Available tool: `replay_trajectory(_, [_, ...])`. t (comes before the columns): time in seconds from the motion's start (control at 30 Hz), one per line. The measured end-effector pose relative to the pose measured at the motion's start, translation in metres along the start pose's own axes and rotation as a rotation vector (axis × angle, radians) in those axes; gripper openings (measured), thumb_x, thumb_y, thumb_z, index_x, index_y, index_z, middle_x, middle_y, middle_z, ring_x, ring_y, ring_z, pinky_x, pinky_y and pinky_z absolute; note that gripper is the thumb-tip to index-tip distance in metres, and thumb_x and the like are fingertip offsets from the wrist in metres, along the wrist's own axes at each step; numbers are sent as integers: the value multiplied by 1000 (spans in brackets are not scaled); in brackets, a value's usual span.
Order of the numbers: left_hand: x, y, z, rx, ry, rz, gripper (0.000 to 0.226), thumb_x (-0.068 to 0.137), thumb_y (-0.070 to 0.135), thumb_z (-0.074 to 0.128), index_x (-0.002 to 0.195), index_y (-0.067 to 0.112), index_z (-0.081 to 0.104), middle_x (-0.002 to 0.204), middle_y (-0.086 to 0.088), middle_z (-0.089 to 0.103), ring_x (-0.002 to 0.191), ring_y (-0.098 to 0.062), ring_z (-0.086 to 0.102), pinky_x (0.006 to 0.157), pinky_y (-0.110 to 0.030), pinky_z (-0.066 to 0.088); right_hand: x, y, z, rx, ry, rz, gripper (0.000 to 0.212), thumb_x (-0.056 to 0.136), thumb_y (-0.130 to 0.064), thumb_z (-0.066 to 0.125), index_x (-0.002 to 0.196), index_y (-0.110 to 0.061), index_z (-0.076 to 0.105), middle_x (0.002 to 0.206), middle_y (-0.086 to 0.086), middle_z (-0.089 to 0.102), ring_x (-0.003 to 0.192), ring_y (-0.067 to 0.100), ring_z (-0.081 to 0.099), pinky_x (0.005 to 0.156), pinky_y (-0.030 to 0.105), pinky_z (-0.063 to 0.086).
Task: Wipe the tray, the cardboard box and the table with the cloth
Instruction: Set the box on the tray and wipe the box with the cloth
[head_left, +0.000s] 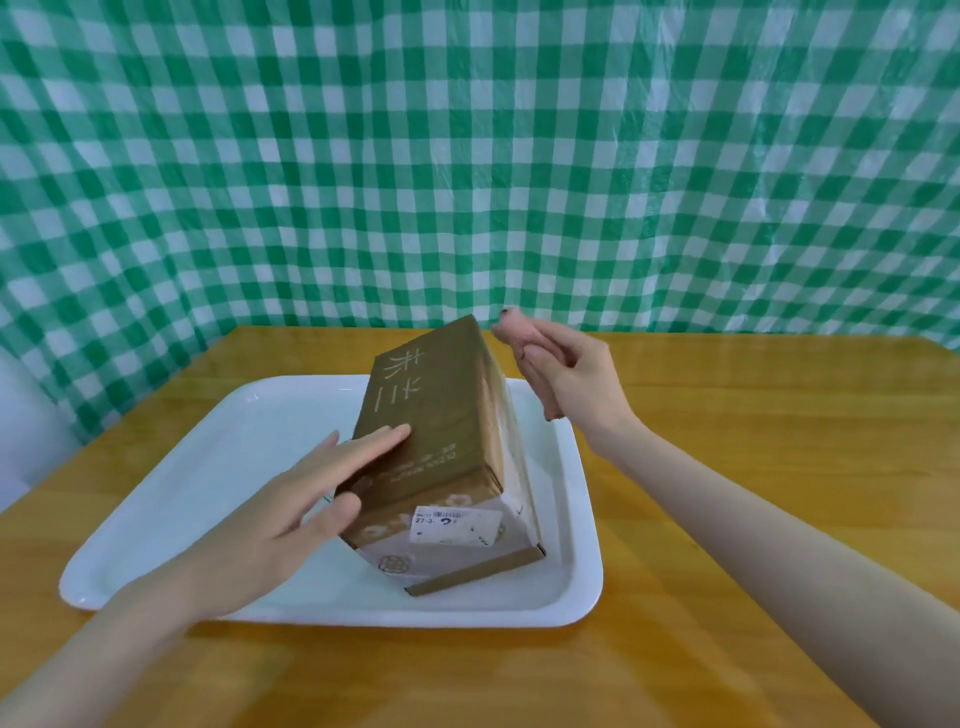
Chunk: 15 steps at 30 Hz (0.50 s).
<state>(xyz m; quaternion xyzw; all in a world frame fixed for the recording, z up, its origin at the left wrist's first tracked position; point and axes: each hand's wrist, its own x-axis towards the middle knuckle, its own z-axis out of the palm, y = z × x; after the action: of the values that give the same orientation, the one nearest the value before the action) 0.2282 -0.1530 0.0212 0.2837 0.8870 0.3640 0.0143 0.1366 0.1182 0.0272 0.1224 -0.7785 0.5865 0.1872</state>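
A brown cardboard box (441, 410) with white print and a shipping label stands tilted in the white tray (197, 467), resting on its lower right edge. My left hand (291, 512) lies against the box's left side, fingers straight on the upper face and thumb at the near corner. My right hand (576, 379) hovers just right of the box's top edge and grips a small pink cloth (511, 331) bunched in its fingers. The cloth is close to the box's right face; I cannot tell whether it touches. The tray sits on the wooden table (753, 467).
A green and white checked sheet (467, 156) hangs as a backdrop behind the table's far edge. The bare wooden top extends to the right of the tray and in front of it.
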Motion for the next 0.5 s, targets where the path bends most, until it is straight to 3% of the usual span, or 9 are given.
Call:
replay_trajectory(0.03, [-1, 0, -5, -65, 45, -19, 60, 73, 85, 25, 127, 62, 36, 136, 37, 39, 135, 15, 17, 112, -8, 11, 0, 0, 7, -43, -46, -38, 31, 93, -7, 54, 120, -17, 65, 83, -4, 72, 54, 12, 60, 59, 31, 55])
replay_trajectory(0.1, [5, 2, -12, -103, 129, -33, 48, 77, 77, 34, 115, 55, 54, 123, 31, 56, 123, 12, 42, 99, -2, 30, -2, -1, 21, -99, -88, -106, 34, 91, -6, 57, 124, -14, 62, 109, -5, 69, 76, -8, 61, 73, 11, 49])
replay_trajectory(0.17, [16, 5, -20, -80, 176, -67, 29, 87, 59, 45, 105, 45, 63, 109, 24, 65, 109, 5, 56, 90, -7, 41, -1, -4, 34, -124, -76, -159, 35, 90, -4, 58, 123, -11, 62, 124, 1, 64, 109, 3, 59, 95, 16, 45])
replay_trajectory(0.2, [22, 6, -23, -76, 187, -89, 24, 88, 53, 49, 102, 40, 65, 105, 23, 67, 105, 4, 59, 88, -11, 43, -1, -6, 39, -140, -70, -174, 34, 90, -3, 58, 123, -10, 63, 125, 2, 63, 116, 9, 57, 101, 19, 42])
replay_trajectory(0.23, [28, 10, -26, -68, 196, -101, 26, 86, 55, 52, 102, 39, 64, 104, 23, 67, 103, 5, 59, 86, -11, 43, 0, -9, 42, -156, -71, -187, 34, 89, -3, 58, 122, -10, 63, 125, 1, 63, 118, 11, 56, 102, 18, 41])
replay_trajectory(0.3, [40, 19, -28, -8, 209, -100, 50, 74, 70, 43, 113, 42, 56, 114, 28, 59, 109, 13, 51, 86, -10, 38, 2, -13, 47, -198, -71, -221, 34, 89, -4, 58, 122, -12, 64, 124, 0, 64, 118, 11, 56, 100, 13, 39])
replay_trajectory(0.37, [53, 29, -25, 83, 173, -91, 75, 66, 78, 33, 131, 43, 41, 135, 28, 41, 124, 15, 35, 97, -12, 30, 1, -16, 49, -232, -73, -263, 34, 90, -6, 58, 121, -15, 64, 124, -2, 64, 118, 12, 57, 103, 21, 40])
replay_trajectory(0.43, [67, 34, -17, 145, 118, -132, 93, 64, 85, 27, 144, 39, 21, 151, 19, 20, 139, 3, 18, 112, -25, 22, 1, -15, 52, -245, -72, -286, 34, 89, -7, 57, 121, -16, 65, 124, -2, 64, 118, 14, 57, 103, 33, 43])
replay_trajectory(0.5, [79, 36, -8, 129, 83, -154, 94, 66, 85, 30, 145, 37, 16, 153, 14, 20, 141, -6, 21, 115, -39, 25, 0, -14, 50, -250, -65, -274, 34, 88, -6, 57, 121, -15, 65, 123, -1, 65, 116, 14, 59, 101, 37, 45])
